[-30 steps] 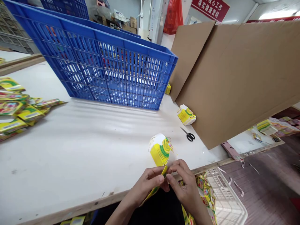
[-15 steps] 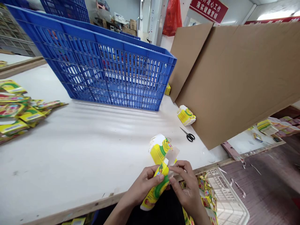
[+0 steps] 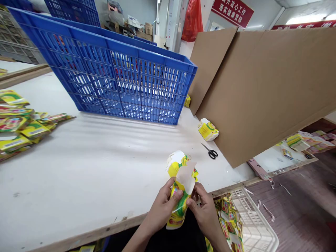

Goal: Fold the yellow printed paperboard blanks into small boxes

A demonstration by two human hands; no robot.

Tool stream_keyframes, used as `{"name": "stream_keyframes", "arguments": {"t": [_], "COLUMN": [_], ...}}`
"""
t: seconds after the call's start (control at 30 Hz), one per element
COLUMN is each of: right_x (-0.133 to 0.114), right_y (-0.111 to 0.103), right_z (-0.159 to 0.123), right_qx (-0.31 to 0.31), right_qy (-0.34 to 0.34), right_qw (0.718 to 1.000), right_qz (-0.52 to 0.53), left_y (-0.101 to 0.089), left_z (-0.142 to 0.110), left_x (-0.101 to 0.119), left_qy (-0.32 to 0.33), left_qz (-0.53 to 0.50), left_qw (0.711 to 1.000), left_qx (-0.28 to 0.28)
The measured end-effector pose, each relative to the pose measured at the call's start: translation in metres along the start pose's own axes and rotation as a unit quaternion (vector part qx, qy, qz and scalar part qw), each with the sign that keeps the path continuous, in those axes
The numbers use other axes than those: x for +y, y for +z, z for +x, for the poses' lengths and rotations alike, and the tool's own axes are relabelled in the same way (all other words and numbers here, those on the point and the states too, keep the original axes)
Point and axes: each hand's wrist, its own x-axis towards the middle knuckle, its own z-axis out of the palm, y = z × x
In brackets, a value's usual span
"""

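Note:
A yellow and green printed carton with a pale open end flap is held between both hands at the table's front edge. My left hand grips its left side, thumb across the printed face. On the right side, my right hand has its thumb and fingers closed on the carton's edge. Right behind the carton, a stack of flat yellow cartons lies on the white table, partly hidden by the carton. Black-handled scissors lie beyond it to the right.
A large blue crate stands at the back. Brown cardboard rises on the right, with another carton stack against it. Packed boxes are heaped at left. A white basket of filled packs sits below the table edge.
The carton has turned, so its pale flap now faces up in front of the stack. My right hand has shifted slightly left and down along its side.

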Motion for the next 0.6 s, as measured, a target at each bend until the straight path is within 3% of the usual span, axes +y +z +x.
{"name": "stream_keyframes", "arguments": {"t": [0.1, 0.23, 0.4, 0.6], "right_x": [0.004, 0.002, -0.012, -0.012], "right_y": [0.0, -0.003, -0.005, -0.004], "right_z": [0.0, 0.001, 0.006, 0.005], "right_qx": [0.023, 0.118, 0.002, -0.024], "right_qy": [0.021, -0.042, -0.058, -0.004], "right_qw": [1.0, 0.985, 0.983, 0.995], "right_qz": [-0.005, -0.12, -0.176, -0.093], "left_y": [0.0, -0.001, -0.004, -0.005], "left_z": [0.001, 0.001, -0.001, -0.007], "left_x": [0.002, -0.001, -0.005, -0.005], "left_qy": [0.011, 0.026, 0.039, 0.005], "left_qz": [0.027, 0.081, 0.176, 0.215], "left_qw": [0.999, 0.996, 0.983, 0.976], "left_qx": [0.013, 0.032, 0.013, -0.03]}}
